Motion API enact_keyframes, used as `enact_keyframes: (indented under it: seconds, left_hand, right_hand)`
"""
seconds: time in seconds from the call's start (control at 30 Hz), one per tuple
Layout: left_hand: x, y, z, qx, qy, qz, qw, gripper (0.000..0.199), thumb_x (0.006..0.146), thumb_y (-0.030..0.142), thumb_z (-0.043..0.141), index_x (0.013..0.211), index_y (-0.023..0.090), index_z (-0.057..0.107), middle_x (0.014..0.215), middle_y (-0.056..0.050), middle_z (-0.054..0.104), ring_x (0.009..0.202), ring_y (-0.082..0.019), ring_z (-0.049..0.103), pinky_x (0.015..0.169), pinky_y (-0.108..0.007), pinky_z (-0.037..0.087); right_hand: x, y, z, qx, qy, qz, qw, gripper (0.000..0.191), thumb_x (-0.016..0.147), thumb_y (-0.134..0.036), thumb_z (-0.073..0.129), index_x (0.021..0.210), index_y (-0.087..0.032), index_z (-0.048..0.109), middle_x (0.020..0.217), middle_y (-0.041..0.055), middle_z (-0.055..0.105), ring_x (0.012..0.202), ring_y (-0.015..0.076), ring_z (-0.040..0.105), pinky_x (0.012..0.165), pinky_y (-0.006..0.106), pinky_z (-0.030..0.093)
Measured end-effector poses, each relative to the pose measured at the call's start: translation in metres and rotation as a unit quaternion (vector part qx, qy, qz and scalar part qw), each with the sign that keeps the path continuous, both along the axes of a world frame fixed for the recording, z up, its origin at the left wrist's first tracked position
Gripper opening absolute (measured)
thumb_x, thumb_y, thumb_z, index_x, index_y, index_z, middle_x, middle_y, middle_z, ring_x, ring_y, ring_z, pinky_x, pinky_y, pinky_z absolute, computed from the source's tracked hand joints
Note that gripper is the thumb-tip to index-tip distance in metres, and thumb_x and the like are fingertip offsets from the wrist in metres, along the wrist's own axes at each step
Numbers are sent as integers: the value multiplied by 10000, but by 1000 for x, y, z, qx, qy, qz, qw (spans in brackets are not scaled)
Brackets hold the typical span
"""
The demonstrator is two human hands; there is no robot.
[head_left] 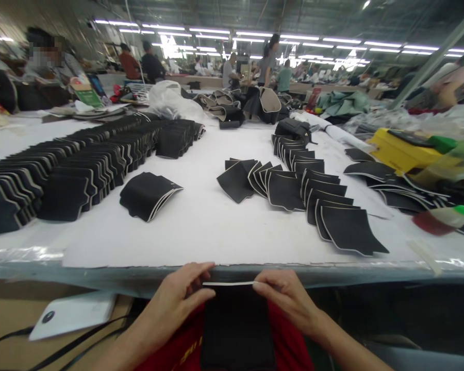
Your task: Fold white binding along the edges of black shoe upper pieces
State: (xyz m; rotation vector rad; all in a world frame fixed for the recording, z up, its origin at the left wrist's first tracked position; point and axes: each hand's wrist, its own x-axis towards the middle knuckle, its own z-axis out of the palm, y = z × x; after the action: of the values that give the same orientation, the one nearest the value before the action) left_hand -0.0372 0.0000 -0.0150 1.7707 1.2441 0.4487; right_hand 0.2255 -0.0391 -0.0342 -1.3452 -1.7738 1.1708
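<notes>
A black panel (237, 330), leather-like with a pale top edge, stands in front of my body below the table's front edge. My right hand (284, 296) pinches its upper right corner between thumb and fingers. At the upper left corner, my left hand (180, 293) has its thumb over the panel's side; the index finger stretches above the pale edge and other fingers curl behind. On the table, a small stack of similar panels (149, 195) lies ahead to the left. A fanned row of panels (286, 189) spreads ahead to the right.
Long rows of upright panels (65, 193) fill the table's left side. A yellow box (404, 149) and more black pieces (402, 198) lie at the right. A white phone (73, 313) rests on cardboard at lower left, with black straps beside it. Several people work in the background.
</notes>
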Motion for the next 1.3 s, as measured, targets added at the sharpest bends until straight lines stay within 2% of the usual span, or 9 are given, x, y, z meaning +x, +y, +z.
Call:
enact_keyframes:
  seconds: [0.2, 0.3, 0.4, 0.5, 0.63, 0.73, 0.87, 1.03, 1.3]
  left_hand:
    - [5, -9, -4, -45, -14, -16, 999, 190, 836, 286, 523, 854, 187, 684, 817, -14, 677, 783, -189, 587, 723, -265, 408]
    - [7, -8, -2, -86, -57, -17, 995, 216, 819, 344, 550, 788, 165, 668, 770, -19, 652, 756, -190, 561, 699, -268, 397]
    - [12, -6, -3, -155, -111, -24, 981, 252, 787, 386, 589, 783, 139, 642, 703, -8, 600, 670, -163, 505, 635, -259, 380]
    - [16, -7, -4, -173, -141, -24, 974, 246, 783, 386, 595, 784, 140, 602, 686, 4, 570, 641, -146, 474, 606, -250, 364]
    - [17, -14, -4, -89, -86, -14, 992, 156, 816, 271, 562, 932, 177, 608, 722, 27, 568, 682, -147, 500, 643, -245, 364]
    - [16, -19, -6, -28, -11, -26, 999, 117, 819, 198, 546, 885, 189, 642, 722, 27, 583, 685, -147, 524, 651, -248, 357]
    - [17, -20, -14, 19, -6, -49, 999, 189, 886, 234, 490, 820, 179, 658, 806, -11, 647, 771, -166, 592, 700, -249, 386]
    - [19, -20, -23, 61, 20, -60, 996, 284, 936, 291, 452, 773, 165, 648, 741, -19, 639, 698, -159, 588, 657, -248, 376]
    - [19, -19, -19, 70, 23, -95, 993, 316, 956, 314, 447, 736, 172, 623, 713, -6, 622, 679, -143, 578, 648, -235, 366]
  right_hand:
    - [2, 0, 3, -4, -44, 13, 999, 334, 969, -385, 486, 752, -180, 636, 688, 3, 591, 661, 159, 539, 623, 257, 393]
    - [-3, -2, 14, 34, -119, 50, 991, 156, 935, -261, 558, 1051, -207, 649, 1009, 43, 683, 915, 206, 610, 822, 300, 433]
    - [-18, -2, 26, 54, -162, 108, 979, 428, 853, -204, 681, 1255, -244, 542, 1206, 48, 640, 1050, 228, 587, 923, 336, 402]
    - [-33, 3, 29, 62, -192, 134, 970, 302, 842, -196, 702, 1120, -240, 592, 1051, 10, 683, 911, 210, 593, 861, 337, 392]
    - [-44, 11, 18, 66, -185, 121, 973, 77, 870, -181, 674, 923, -202, 622, 901, -5, 682, 806, 177, 560, 770, 293, 367]
    - [-46, 11, 9, 86, -183, 133, 970, 47, 895, -159, 636, 917, -199, 626, 880, -10, 684, 772, 157, 561, 769, 288, 343]
    - [-46, 10, 5, 99, -196, 150, 964, 68, 913, -148, 596, 863, -189, 615, 834, -12, 684, 740, 143, 565, 753, 280, 325]
    - [-46, 10, 5, 117, -211, 159, 957, 154, 933, -161, 575, 781, -182, 572, 774, -24, 670, 669, 127, 522, 722, 277, 307]
    - [-46, 9, 0, 135, -218, 165, 952, 272, 979, -206, 520, 709, -179, 512, 706, -34, 632, 619, 116, 461, 723, 277, 302]
